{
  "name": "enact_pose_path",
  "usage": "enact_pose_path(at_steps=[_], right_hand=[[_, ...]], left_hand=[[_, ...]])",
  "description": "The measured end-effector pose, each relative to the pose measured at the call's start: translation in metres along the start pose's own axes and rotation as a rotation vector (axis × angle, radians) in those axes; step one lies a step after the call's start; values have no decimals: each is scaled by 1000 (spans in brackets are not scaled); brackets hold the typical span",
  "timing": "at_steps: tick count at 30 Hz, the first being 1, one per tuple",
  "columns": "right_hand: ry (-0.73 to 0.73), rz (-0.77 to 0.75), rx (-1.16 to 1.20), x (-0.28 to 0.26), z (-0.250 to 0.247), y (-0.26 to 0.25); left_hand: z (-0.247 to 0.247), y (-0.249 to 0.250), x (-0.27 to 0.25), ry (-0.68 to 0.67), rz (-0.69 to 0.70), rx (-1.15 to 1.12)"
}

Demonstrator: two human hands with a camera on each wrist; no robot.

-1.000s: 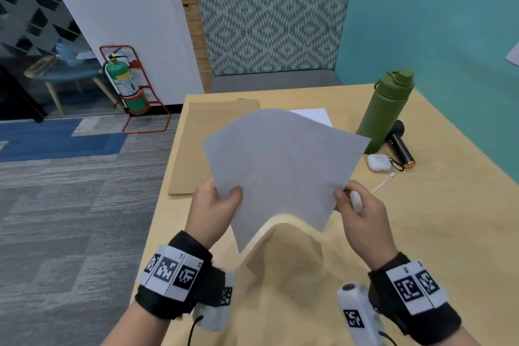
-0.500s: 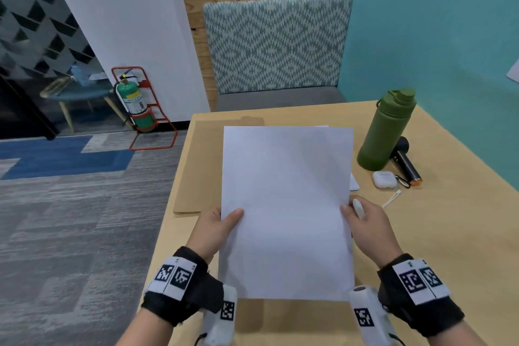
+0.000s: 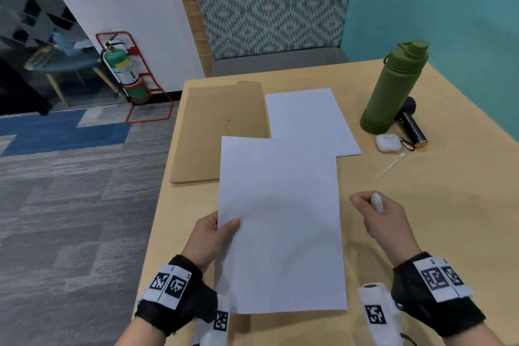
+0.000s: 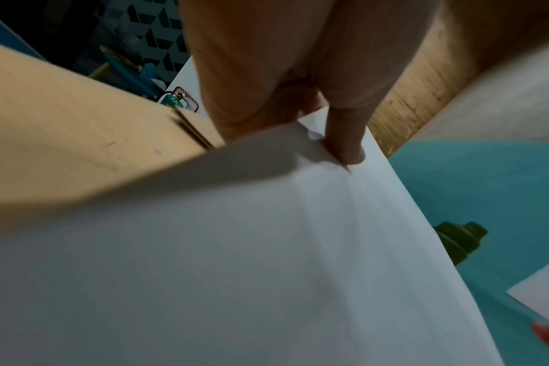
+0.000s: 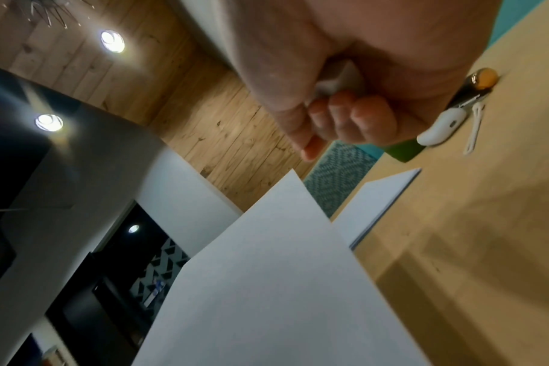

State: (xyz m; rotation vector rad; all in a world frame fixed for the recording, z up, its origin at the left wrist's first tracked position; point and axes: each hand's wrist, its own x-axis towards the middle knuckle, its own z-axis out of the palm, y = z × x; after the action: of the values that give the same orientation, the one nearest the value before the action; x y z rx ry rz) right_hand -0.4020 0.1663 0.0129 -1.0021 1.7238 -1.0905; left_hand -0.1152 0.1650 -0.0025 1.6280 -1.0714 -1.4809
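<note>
A blank white sheet of paper [image 3: 280,222] is held just above the wooden table [image 3: 435,205]. My left hand [image 3: 213,233] pinches its left edge, thumb on top, as the left wrist view shows with the thumb [image 4: 345,138] pressed on the sheet [image 4: 235,247]. My right hand [image 3: 379,219] is off the sheet, to its right, fingers curled round a small white pen-like object [image 3: 377,202]. The right wrist view shows those curled fingers [image 5: 354,118] on the white object [image 5: 336,79], with the sheet [image 5: 267,284] below.
A second white sheet [image 3: 309,121] and a brown folder [image 3: 219,132] lie farther back. A green bottle [image 3: 393,87], a black cylinder [image 3: 411,123], a white earbud case [image 3: 389,143] and a thin white stick [image 3: 390,165] sit at the right. A patterned chair [image 3: 269,3] stands behind the table.
The sheet came down from raised and bent to nearly flat over the table. My right hand let go of its right edge and drew away; my left hand keeps its hold.
</note>
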Motion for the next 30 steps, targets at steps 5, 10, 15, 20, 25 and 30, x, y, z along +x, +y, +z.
enact_pose_path(at_steps=[5, 10, 15, 20, 25, 30], right_hand=[[-123, 71, -224, -13, 26, 20], [-186, 191, -283, -6, 33, 40], [-241, 193, -517, 1, 34, 49], [-223, 219, -588, 5, 35, 54], [-208, 211, -624, 8, 34, 51], [-246, 143, -645, 9, 39, 45]], left_hand=[[0, -20, -4, -24, -84, 34], [-3, -33, -8, -86, -160, 138], [6, -29, -6, -10, -173, 578], [28, -14, 3, 20, 78, 1188], [51, -11, 39, -238, 187, 1239], [63, -18, 56, -329, 148, 1161]])
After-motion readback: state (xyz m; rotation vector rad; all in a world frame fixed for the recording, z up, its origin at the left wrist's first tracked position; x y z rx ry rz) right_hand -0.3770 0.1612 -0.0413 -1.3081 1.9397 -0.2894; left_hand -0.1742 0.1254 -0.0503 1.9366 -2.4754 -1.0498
